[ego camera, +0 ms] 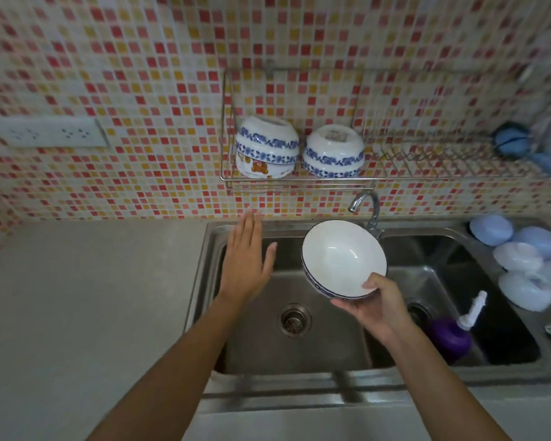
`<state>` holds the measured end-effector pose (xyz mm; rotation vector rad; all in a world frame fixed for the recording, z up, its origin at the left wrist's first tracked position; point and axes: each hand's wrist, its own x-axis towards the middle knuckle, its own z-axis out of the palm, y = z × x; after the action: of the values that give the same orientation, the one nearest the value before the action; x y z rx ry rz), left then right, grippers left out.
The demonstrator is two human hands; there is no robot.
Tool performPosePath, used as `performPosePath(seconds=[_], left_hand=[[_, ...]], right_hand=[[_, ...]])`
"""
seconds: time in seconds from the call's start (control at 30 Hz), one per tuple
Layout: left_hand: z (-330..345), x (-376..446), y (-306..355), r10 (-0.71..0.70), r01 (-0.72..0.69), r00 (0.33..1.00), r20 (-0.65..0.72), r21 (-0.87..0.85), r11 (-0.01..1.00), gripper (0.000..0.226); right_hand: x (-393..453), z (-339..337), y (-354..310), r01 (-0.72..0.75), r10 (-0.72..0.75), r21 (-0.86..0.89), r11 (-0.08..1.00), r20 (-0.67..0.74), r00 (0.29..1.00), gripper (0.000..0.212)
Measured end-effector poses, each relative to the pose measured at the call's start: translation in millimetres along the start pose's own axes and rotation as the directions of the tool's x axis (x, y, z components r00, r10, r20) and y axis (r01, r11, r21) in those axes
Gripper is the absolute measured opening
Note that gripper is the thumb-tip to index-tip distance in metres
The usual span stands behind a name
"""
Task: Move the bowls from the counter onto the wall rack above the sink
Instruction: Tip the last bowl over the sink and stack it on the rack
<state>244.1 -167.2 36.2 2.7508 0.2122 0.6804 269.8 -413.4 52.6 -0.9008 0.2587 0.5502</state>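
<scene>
Here the white bowl (344,258) with a blue patterned rim sits clamped in the right hand (374,305), thumb on the inner rim, fingers under the outside. Its round mouth tilts up toward the camera, over the sink (268,351). The left hand (247,265) to its left hovers flat, fingers spread, empty. Beyond both hands, the wall rack (299,178) carries two upside-down stacks: left stack (266,148) of three bowls, right stack (333,152) of two.

Left hand (247,259) stretched forward, flat, fingers together; right hand (376,305) raised, its grip apparently pinched closed, thumb uppermost.
</scene>
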Motion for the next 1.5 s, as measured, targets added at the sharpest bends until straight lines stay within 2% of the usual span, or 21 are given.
performPosePath(seconds=[0.1,0.2,0.37,0.43,0.53,0.67,0.8,0.97,1.13,1.3,1.43,1.5], left_hand=[[-27,54,18,0.168,-0.164,0.983,-0.067,0.061,0.985,0.062],[-35,93,29,0.243,-0.237,0.970,-0.019,0.166,0.957,0.063],[-25,126,35,0.219,-0.225,0.974,0.053,0.212,0.951,0.069],[-21,134,37,0.200,-0.206,0.978,0.053,0.228,0.952,0.068],[-12,140,35,0.165,-0.170,0.985,0.041,0.233,0.957,0.064],[-4,140,28,0.128,-0.129,0.992,0.018,0.259,0.957,0.062],[-1,142,27,0.135,-0.131,0.991,0.005,0.272,0.953,0.062],[0,142,27,0.132,-0.127,0.991,0.004,0.305,0.944,0.063],[1,142,26,0.129,-0.125,0.992,0.007,0.293,0.948,0.063],[-2,141,29,0.141,-0.140,0.990,0.016,0.273,0.952,0.068],[-3,141,31,0.133,-0.136,0.991,0.028,0.241,0.961,0.069],[-3,140,31,0.126,-0.128,0.992,0.024,0.259,0.957,0.067]], right_hand=[[-8,18,-28,0.092,-0.099,0.101,0.991,0.069,0.993,0.038],[-8,34,-57,0.145,-0.166,0.145,0.979,0.139,0.976,0.037],[0,61,-104,0.173,-0.179,0.044,0.984,0.201,0.963,0.045],[5,70,-119,0.193,-0.188,-0.002,0.981,0.207,0.960,0.058],[18,73,-140,0.246,-0.234,-0.043,0.968,0.193,0.953,0.053],[32,74,-165,0.370,-0.345,-0.140,0.919,0.173,0.923,0.060],[45,83,-185,0.534,-0.508,-0.318,0.784,0.168,0.845,0.063],[67,92,-192,0.605,-0.634,-0.531,0.594,0.154,0.758,0.069],[84,101,-190,0.640,-0.738,-0.707,0.299,0.254,0.625,0.075],[107,106,-188,0.572,-0.721,-0.820,-0.020,0.408,0.559,0.093],[118,111,-183,0.528,-0.689,-0.818,-0.230,0.520,0.505,0.093],[124,111,-181,0.495,-0.660,-0.813,-0.306,0.556,0.505,0.092]])
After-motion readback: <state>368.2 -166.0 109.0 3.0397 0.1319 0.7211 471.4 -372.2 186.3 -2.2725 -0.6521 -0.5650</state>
